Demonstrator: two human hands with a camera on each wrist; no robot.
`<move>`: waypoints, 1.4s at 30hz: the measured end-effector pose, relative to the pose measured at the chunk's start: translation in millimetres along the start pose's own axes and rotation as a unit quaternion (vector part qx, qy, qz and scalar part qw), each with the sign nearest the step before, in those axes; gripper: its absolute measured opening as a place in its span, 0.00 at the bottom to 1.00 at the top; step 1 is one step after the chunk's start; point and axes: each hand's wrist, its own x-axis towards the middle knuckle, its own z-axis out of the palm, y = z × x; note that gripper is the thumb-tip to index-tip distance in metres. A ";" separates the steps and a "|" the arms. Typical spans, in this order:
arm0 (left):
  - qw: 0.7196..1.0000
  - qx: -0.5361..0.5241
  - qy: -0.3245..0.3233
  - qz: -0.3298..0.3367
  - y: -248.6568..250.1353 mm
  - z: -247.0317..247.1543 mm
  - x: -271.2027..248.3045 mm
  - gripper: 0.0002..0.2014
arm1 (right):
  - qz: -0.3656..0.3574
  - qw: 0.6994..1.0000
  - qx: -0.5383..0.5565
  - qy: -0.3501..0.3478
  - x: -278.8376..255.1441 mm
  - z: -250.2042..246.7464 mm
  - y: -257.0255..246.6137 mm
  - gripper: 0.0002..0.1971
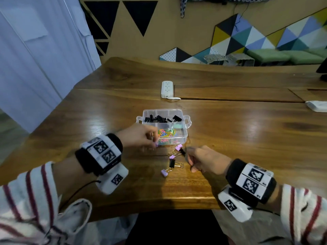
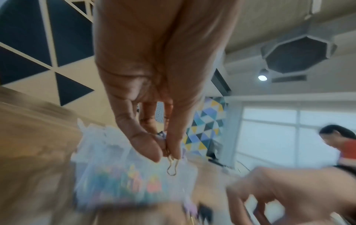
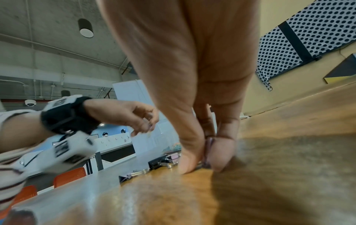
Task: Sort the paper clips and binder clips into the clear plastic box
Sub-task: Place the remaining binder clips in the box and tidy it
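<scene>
Wooden counter (image 1: 230,131) carries everything. Clear plastic box (image 1: 184,134) sits just beyond both hands, nearer the left one, lid off. Its far compartments hold black binder clips (image 1: 160,119); the near compartment, right under the left fingertips, holds a heap of coloured paper clips (image 1: 165,136). A small pale green item lies in the compartment to the right of that; too small to identify.

Left hand (image 1: 137,136) hovers at the near-left wall of the box, thumb and forefinger pinched on a purple binder clip (image 1: 156,144). The left wrist view shows the clip's wire loop hanging below the fingertips (image 2: 152,150); picture heavily blurred otherwise.

Right hand (image 1: 206,160) rests low on the counter, to the near right of the box. Thumb and forefinger (image 3: 187,161) are closed together around something small and dark touching the wood, apparently a loose clip. Exactly which clip: cannot tell.

Between the two hands, on the counter just short of the box: a small scatter of loose clips (image 1: 172,160), purple and black, with gold wire handles. Roughly four or five visible.

Progress estimate: mostly done. Black clips and paper clips are already in separate compartments. Left: the clip in the left hand, whatever the right hand is pinching, and the scatter between them.
</scene>
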 end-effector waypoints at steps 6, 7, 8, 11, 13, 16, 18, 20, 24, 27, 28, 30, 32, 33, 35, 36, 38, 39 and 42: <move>0.986 -0.078 0.135 -0.057 -3.4 -53.2 63.8 0.08 | -0.015 1.000 0.003 0.023 -7.8 6.6 4.0 0.09; 0.985 -0.063 0.147 -0.064 -5.5 -54.0 72.2 0.07 | -0.013 1.000 -0.005 0.018 -7.6 8.7 5.3 0.08; 0.985 -0.048 0.148 -0.071 -7.7 -52.5 79.0 0.06 | -0.008 1.000 -0.011 0.011 -7.5 10.0 6.2 0.07; 0.989 -0.015 0.120 -0.086 -19.0 -41.4 87.1 0.04 | 0.011 1.000 -0.004 -0.003 -8.2 7.6 8.0 0.06; 0.991 -0.008 0.115 -0.075 -21.5 -36.5 79.5 0.09 | 0.034 0.997 0.066 -0.022 -9.6 -1.8 12.5 0.11; 0.988 0.040 0.139 -0.049 -19.2 -34.3 53.8 0.15 | 0.039 0.975 0.214 -0.054 -7.8 -21.2 26.0 0.09; 0.989 0.039 0.138 -0.035 -21.2 -33.0 35.3 0.15 | 0.018 0.960 0.274 -0.049 -1.1 -37.0 33.8 0.06; 0.992 -0.015 0.118 -0.032 -24.8 -28.0 17.2 0.12 | 0.006 0.936 0.351 -0.015 9.2 -54.2 35.4 0.04; 0.997 -0.048 0.049 -0.017 -19.7 -9.8 -9.6 0.11 | 0.006 0.867 0.490 0.092 45.9 -83.4 19.6 0.04; 0.999 -0.040 -0.020 -0.006 -11.3 3.5 -19.4 0.14 | 0.034 0.892 0.425 0.153 88.8 -98.6 2.5 0.07; 0.999 -0.030 -0.042 -0.001 -8.5 7.1 -21.1 0.14 | 0.055 0.912 0.372 0.166 103.2 -101.5 -3.3 0.08; 0.997 -0.023 -0.069 0.000 -5.1 12.6 -22.7 0.16 | 0.091 0.940 0.270 0.187 126.8 -102.9 -13.8 0.10; 0.997 -0.029 -0.078 -0.006 -3.0 15.7 -24.2 0.18 | 0.114 0.951 0.211 0.194 144.1 -100.9 -21.0 0.15; 0.997 -0.021 -0.078 -0.007 -1.8 16.7 -25.1 0.19 | 0.119 0.960 0.177 0.181 150.5 -98.8 -23.3 0.15; 0.997 0.003 -0.074 -0.005 -0.3 17.7 -26.5 0.20 | 0.123 0.976 0.109 0.140 157.6 -95.2 -25.5 0.09; 0.997 0.014 -0.074 -0.003 0.9 17.9 -27.3 0.22 | 0.122 0.981 0.086 0.127 158.6 -93.7 -26.3 0.08; 0.996 0.038 -0.075 0.002 3.0 18.9 -28.5 0.25 | 0.107 0.987 0.062 0.106 156.1 -91.2 -26.8 0.10; 0.996 0.048 -0.076 0.003 3.4 20.0 -28.8 0.27 | 0.097 0.989 0.054 0.099 152.6 -90.4 -27.1 0.12; 0.995 0.052 -0.088 -0.003 3.5 26.0 -27.8 0.34 | 0.071 0.994 0.006 0.084 136.1 -95.5 -27.0 0.16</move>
